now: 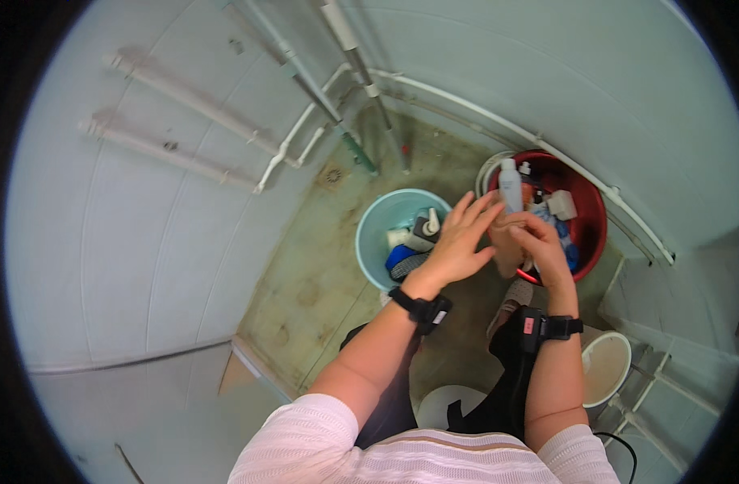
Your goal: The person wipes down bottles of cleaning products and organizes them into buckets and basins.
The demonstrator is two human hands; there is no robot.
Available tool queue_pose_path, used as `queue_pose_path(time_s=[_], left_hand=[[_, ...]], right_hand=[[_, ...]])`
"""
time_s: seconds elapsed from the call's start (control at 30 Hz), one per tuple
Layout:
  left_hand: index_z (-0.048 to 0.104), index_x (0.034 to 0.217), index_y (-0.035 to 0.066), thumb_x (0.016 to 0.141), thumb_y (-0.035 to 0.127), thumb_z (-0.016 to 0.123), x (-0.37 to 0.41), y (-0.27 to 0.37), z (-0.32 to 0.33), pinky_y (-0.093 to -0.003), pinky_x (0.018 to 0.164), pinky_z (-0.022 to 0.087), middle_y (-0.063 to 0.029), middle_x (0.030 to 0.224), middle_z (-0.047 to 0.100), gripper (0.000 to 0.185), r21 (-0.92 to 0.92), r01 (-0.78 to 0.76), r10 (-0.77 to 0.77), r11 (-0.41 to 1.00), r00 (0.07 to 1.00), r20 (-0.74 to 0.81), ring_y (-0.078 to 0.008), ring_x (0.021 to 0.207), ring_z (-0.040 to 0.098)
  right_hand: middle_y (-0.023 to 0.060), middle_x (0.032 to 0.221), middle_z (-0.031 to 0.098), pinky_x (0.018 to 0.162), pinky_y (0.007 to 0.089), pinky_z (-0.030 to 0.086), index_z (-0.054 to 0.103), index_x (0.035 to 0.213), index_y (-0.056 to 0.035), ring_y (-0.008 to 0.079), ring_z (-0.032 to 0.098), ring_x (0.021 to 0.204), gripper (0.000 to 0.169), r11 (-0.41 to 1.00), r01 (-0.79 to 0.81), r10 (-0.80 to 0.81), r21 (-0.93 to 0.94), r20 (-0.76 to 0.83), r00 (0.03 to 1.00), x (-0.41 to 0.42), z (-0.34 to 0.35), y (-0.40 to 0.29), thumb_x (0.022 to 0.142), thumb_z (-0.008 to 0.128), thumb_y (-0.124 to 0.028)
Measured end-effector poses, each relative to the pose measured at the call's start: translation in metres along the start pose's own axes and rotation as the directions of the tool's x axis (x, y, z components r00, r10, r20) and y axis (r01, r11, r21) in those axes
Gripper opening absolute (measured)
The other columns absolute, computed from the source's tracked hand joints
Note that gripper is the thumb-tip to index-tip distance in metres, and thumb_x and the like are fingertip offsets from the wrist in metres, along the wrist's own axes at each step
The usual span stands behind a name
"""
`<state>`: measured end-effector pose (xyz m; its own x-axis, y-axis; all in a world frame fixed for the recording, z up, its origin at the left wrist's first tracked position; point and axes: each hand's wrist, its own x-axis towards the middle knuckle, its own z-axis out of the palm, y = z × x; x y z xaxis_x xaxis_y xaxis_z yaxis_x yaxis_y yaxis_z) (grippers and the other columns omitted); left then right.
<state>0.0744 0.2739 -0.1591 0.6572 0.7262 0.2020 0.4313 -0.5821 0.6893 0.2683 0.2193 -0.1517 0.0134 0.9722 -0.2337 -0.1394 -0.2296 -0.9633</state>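
Note:
My left hand [457, 245] is stretched out with its fingers apart, between a light blue basin and a red basin. Its fingertips come close to a thin, tan, sheer piece [505, 251], perhaps fabric or plastic film. My right hand [545, 245] pinches the upper part of this piece, which hangs down near the red basin [590, 187]. Inside that basin are a white bottle [510, 184], a dark pump bottle [525, 169], a white block-like item [562, 204] and blue-and-white packaging [545, 212], partly hidden by my right hand.
The light blue basin [364, 245] holds a grey pump bottle [421, 235] and a blue-and-grey cloth-like item [406, 260]. Poles [369, 91] lean in the corner near a floor drain [333, 176]. White pipes [466, 106] run along the walls. A white bucket [608, 369] stands at right.

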Motion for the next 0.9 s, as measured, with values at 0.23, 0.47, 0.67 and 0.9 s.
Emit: queue_pose_path(time_s=[0.23, 0.47, 0.67, 0.9], left_hand=[[0.056, 0.103, 0.006, 0.076, 0.021, 0.074, -0.002, -0.016, -0.020, -0.0408, 0.089, 0.042, -0.0077, 0.100, 0.064, 0.036, -0.072, 0.278, -0.253, 0.958, 0.935, 0.248, -0.0260, 0.099, 0.059], [0.064, 0.104, 0.005, 0.084, 0.015, 0.059, -0.010, -0.040, -0.003, -0.0345, 0.076, 0.051, -0.0143, 0.088, 0.068, 0.022, -0.262, 0.483, -0.464, 0.836, 0.876, 0.132, -0.0253, 0.082, 0.066], [0.059, 0.120, 0.003, 0.086, -0.005, 0.044, -0.008, -0.052, 0.006, -0.0273, 0.079, 0.053, -0.0115, 0.111, 0.064, 0.038, -0.689, 0.524, -0.584, 0.501, 0.792, 0.178, -0.0194, 0.095, 0.065], [0.058, 0.121, 0.003, 0.084, -0.002, 0.048, -0.005, -0.041, -0.001, -0.0201, 0.064, 0.047, -0.0069, 0.108, 0.065, 0.038, -0.741, 0.510, -0.610, 0.436, 0.773, 0.174, -0.0116, 0.086, 0.063]], right_hand=[[0.0014, 0.097, 0.067, 0.084, 0.0265, 0.045, 0.067, 0.105, -0.0030, 0.0105, 0.058, 0.092, 0.022, 0.997, 0.047, -0.043, -0.067, 0.061, 0.997, -0.003, 0.001, -0.003, 0.089, 0.064, -0.017], [-0.0007, 0.087, 0.065, 0.069, 0.0255, 0.048, 0.068, 0.108, -0.0031, 0.0087, 0.057, 0.079, 0.024, 0.997, -0.065, 0.068, -0.035, 0.083, 0.994, 0.000, 0.010, -0.002, 0.090, 0.064, -0.018], [0.0069, 0.102, 0.068, 0.083, 0.0277, 0.048, 0.068, 0.109, -0.0015, 0.0131, 0.060, 0.092, 0.026, 0.991, 0.117, -0.109, -0.066, 0.123, 0.986, 0.010, 0.029, 0.021, 0.087, 0.066, -0.016], [0.0036, 0.103, 0.064, 0.086, 0.0272, 0.046, 0.069, 0.107, -0.0031, 0.0119, 0.058, 0.098, 0.026, 0.984, 0.083, -0.056, -0.157, 0.171, 0.984, 0.013, 0.024, 0.025, 0.088, 0.068, -0.020]])
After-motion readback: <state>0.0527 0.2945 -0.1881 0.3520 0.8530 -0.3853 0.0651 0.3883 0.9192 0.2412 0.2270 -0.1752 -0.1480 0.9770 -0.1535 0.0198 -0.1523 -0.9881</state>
